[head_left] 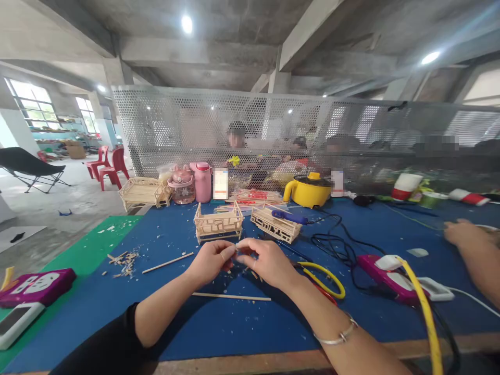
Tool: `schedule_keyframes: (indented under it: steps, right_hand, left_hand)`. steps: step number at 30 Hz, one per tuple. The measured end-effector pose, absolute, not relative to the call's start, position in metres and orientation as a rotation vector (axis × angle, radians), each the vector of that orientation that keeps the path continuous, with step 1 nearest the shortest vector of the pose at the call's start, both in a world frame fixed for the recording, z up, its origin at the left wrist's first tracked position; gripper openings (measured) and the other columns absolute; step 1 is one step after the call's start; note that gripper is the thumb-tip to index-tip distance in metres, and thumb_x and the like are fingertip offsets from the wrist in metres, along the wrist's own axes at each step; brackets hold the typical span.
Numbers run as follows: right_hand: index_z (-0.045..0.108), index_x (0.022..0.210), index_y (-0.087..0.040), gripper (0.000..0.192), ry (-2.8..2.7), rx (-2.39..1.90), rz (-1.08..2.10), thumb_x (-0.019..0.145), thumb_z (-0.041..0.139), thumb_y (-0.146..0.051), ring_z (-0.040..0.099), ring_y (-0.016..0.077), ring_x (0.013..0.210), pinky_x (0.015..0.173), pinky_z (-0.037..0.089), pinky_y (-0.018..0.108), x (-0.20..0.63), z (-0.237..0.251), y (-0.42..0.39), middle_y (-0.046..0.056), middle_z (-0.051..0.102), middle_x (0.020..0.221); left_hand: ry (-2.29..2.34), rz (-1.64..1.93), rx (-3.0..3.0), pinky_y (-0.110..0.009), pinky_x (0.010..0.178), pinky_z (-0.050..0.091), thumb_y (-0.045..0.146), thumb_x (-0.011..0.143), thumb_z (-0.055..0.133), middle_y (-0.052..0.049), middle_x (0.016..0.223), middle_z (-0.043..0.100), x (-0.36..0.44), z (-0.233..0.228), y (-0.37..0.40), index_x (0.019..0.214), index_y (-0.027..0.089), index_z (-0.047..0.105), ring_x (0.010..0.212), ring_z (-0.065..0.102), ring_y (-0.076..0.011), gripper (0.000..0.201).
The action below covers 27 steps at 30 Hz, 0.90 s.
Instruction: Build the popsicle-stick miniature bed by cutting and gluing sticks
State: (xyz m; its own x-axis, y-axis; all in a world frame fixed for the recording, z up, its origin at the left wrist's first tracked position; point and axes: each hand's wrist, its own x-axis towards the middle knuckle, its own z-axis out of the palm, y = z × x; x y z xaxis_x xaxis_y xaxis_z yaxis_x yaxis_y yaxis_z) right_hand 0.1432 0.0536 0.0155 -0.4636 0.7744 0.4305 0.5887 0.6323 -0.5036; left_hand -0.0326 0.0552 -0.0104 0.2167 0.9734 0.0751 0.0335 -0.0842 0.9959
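- While both hands meet above the blue tabletop [242,328], the left hand [211,260] and right hand [265,263] pinch 1 small wooden piece [235,249] between their fingertips; each grip is closed on it, though the piece is too small to make out well.
- At 12 o'clock from the hands stands a small stick-built frame [217,223]; a 2nd stick frame [272,224] lies at 1 o'clock, tilted.
- At 6 o'clock, just below the hands, a long thin stick [231,297] lies flat on the tabletop; another stick [167,263] lies at 9 o'clock, with wood scraps [124,260] beyond it.
- At 3 o'clock, near the right wrist, sits a yellow-handled tool [326,278], and further out a pink power strip [394,278].
- A silver bracelet [338,336] circles the right forearm.
- At 3 o'clock, well apart, another person's hand [463,234] rests on the tabletop.
- Far at 1 o'clock stands a yellow pot [310,190]; at 11 o'clock, a pink bottle [202,182].
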Motion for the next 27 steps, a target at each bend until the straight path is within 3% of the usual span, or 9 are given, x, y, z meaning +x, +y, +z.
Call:
schedule_keyframes:
  steps: [2, 4, 6, 8, 12, 15, 18, 22, 27]
  right_hand:
    - [0.059, 0.109, -0.024, 0.035, -2.128, -1.294, 0.234, 0.077, 0.06, -0.039, 0.065, 0.0175, 0.08, 0.072, 0.047, 0.028, 0.159, 0.017, 0.041, 0.002, 0.071, 0.09]
    - [0.058, 0.109, -0.02, 0.037, -2.045, -1.601, 0.062, 0.083, 0.049, -0.044, 0.065, 0.0209, 0.077, 0.07, 0.047, 0.032, 0.185, 0.017, 0.03, 0.006, 0.07, 0.089]
    - [0.059, 0.109, -0.016, 0.037, -2.07, -1.872, -0.04, 0.08, 0.051, -0.038, 0.063, 0.0267, 0.091, 0.076, 0.046, 0.036, 0.214, 0.015, 0.025, 0.014, 0.066, 0.104]
    - [0.057, 0.114, -0.016, 0.04, -2.182, -1.979, 0.046, 0.076, 0.054, -0.029, 0.061, 0.0279, 0.1, 0.081, 0.045, 0.036, 0.237, 0.011, 0.022, 0.015, 0.064, 0.112]
    - [0.052, 0.119, -0.022, 0.045, -2.313, -1.842, 0.224, 0.074, 0.05, -0.021, 0.058, 0.0239, 0.106, 0.087, 0.042, 0.033, 0.253, 0.007, 0.02, 0.009, 0.062, 0.116]
    - [0.05, 0.119, -0.021, 0.047, -2.144, -1.961, 0.365, 0.072, 0.053, -0.025, 0.063, 0.0222, 0.082, 0.07, 0.045, 0.03, 0.247, 0.007, 0.014, 0.006, 0.068, 0.088]
    - [0.051, 0.115, -0.019, 0.052, -1.982, -1.843, 0.621, 0.068, 0.06, -0.038, 0.055, 0.0156, 0.056, 0.052, 0.04, 0.025, 0.231, 0.007, 0.001, -0.002, 0.058, 0.063]
    - [0.046, 0.118, -0.02, 0.054, -1.635, -1.558, 0.958, 0.067, 0.054, -0.037, 0.042, 0.0085, 0.041, 0.037, 0.031, 0.022, 0.189, 0.0, -0.016, -0.003, 0.055, 0.07]
    - [0.049, 0.116, -0.023, 0.057, -1.57, -1.193, 0.918, 0.059, 0.047, -0.021, 0.053, 0.0125, 0.064, 0.059, 0.045, 0.025, 0.131, -0.009, -0.015, 0.0, 0.057, 0.084]
  left_hand:
    - [1.033, 1.106, 1.307, -0.022, 0.05, 0.039, 0.047, 0.067, 0.066, 0.001, 0.064, 0.061, -0.034, -0.012, 0.057, 0.084, 0.015, 0.065, 0.048, 0.048, -0.0077, 0.036]
    - [1.038, 1.109, 1.258, -0.021, 0.05, 0.039, 0.044, 0.065, 0.068, 0.0, 0.069, 0.063, -0.034, -0.012, 0.057, 0.089, 0.015, 0.067, 0.05, 0.048, -0.0076, 0.037]
    - [1.054, 1.09, 1.277, -0.021, 0.049, 0.037, 0.041, 0.064, 0.069, 0.0, 0.068, 0.063, -0.033, -0.013, 0.054, 0.088, 0.015, 0.069, 0.051, 0.047, -0.0078, 0.036]
    - [1.07, 1.079, 1.309, -0.021, 0.048, 0.036, 0.039, 0.064, 0.07, 0.0, 0.064, 0.061, -0.029, -0.013, 0.049, 0.088, 0.015, 0.07, 0.052, 0.046, -0.0085, 0.035]
    - [1.064, 1.057, 1.359, -0.021, 0.047, 0.034, 0.041, 0.064, 0.07, 0.001, 0.058, 0.057, -0.02, -0.016, 0.04, 0.086, 0.013, 0.072, 0.051, 0.043, -0.0088, 0.035]
    - [1.022, 1.095, 1.375, -0.021, 0.049, 0.034, 0.043, 0.063, 0.071, 0.0, 0.061, 0.059, -0.017, -0.016, 0.037, 0.085, 0.013, 0.072, 0.052, 0.042, -0.0081, 0.038]
    - [0.985, 1.143, 1.307, -0.021, 0.051, 0.036, 0.046, 0.06, 0.073, -0.001, 0.065, 0.062, -0.017, -0.014, 0.036, 0.085, 0.014, 0.072, 0.053, 0.044, -0.0079, 0.041]
    - [0.957, 1.177, 1.175, -0.021, 0.051, 0.036, 0.049, 0.059, 0.073, -0.003, 0.069, 0.065, -0.018, -0.009, 0.032, 0.085, 0.014, 0.072, 0.054, 0.046, -0.0081, 0.044]
    - [0.885, 1.367, 1.083, -0.02, 0.056, 0.04, 0.048, 0.062, 0.073, -0.005, 0.076, 0.068, -0.024, 0.0, 0.03, 0.087, 0.015, 0.073, 0.061, 0.052, -0.0097, 0.041]
